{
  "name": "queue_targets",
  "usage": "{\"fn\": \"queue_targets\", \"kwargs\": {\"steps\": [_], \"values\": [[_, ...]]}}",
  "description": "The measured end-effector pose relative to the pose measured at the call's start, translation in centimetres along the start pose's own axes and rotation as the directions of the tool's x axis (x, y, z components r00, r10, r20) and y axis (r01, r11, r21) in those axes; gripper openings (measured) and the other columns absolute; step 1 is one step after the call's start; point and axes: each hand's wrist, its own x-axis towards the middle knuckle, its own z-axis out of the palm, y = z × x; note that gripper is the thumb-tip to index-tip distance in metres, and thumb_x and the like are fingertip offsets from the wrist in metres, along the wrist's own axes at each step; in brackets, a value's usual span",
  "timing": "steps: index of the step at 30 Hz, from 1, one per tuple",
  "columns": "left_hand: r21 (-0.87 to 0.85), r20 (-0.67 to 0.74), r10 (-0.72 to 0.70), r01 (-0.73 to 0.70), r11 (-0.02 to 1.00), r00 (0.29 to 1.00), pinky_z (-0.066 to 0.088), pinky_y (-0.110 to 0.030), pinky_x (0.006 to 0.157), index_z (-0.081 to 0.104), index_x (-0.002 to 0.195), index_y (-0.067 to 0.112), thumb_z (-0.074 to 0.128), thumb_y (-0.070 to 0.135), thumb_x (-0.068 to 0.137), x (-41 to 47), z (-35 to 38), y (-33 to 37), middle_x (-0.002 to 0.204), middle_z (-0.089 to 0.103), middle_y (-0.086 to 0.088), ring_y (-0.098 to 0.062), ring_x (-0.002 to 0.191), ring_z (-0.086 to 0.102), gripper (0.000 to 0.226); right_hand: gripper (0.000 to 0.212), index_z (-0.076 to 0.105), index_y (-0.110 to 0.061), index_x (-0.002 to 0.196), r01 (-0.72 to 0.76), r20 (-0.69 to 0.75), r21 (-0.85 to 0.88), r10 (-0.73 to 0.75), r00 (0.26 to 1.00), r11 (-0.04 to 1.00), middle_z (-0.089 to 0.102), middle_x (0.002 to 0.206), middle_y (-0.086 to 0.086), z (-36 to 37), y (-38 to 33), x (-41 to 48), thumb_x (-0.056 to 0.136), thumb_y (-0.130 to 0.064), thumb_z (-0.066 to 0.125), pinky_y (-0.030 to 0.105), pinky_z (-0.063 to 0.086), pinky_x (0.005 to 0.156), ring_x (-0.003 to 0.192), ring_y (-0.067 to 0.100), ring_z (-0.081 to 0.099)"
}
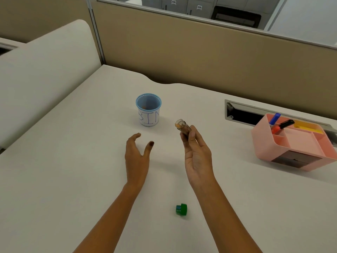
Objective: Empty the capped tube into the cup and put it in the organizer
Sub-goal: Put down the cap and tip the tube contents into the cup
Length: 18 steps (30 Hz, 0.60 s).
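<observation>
My right hand [197, 154] holds a small clear tube [182, 126] with its open mouth tilted up and toward the left; brownish-orange residue shows inside. The tube's green cap [182, 209] lies on the table close to me, between my forearms. A white paper cup [148, 111] with a blue rim and blue lettering stands upright to the left of and beyond the tube, with a bit of orange visible inside. My left hand [137, 154] hovers open below the cup, fingers spread, holding nothing. The pink organizer [299, 143] sits at the right.
The organizer holds a blue marker [275, 118], a red and black pen [282, 126] and a yellow item [307, 129] in its back slots. A metal-edged cable slot [242, 115] is cut into the white table behind it. A beige partition runs along the back edge.
</observation>
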Motion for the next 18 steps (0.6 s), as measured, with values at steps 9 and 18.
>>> {"fn": "queue_targets", "kwargs": {"steps": [9,18], "values": [[-0.002,-0.011,-0.021,0.021,1.000,1.000,0.033,-0.033,0.111,0.031,0.142,0.015,0.073,0.033,0.079,6.9,2.6,-1.1,0.148,0.038,-0.004,-0.019,0.135,0.037,0.078,0.037,0.050,-0.015,0.116,0.041,-0.077,-0.324,-0.070,0.995,0.945,0.067,0.120,0.012,5.0,0.7,8.2,0.085,-0.016,0.071,0.038,0.046,0.106,0.078,0.011,0.075],[-0.058,0.013,0.043,-0.042,0.997,0.999,0.036,-0.017,0.105,0.029,0.143,0.015,0.076,0.024,0.077,10.7,4.5,-1.6,0.149,0.039,-0.003,-0.019,0.135,0.038,0.082,0.031,0.059,-0.015,0.111,0.208,-0.010,-0.571,-0.259,0.966,0.795,0.067,0.107,-0.002,6.8,2.9,14.2,0.083,-0.018,0.074,0.022,0.058,0.081,0.081,0.012,0.074]]}}
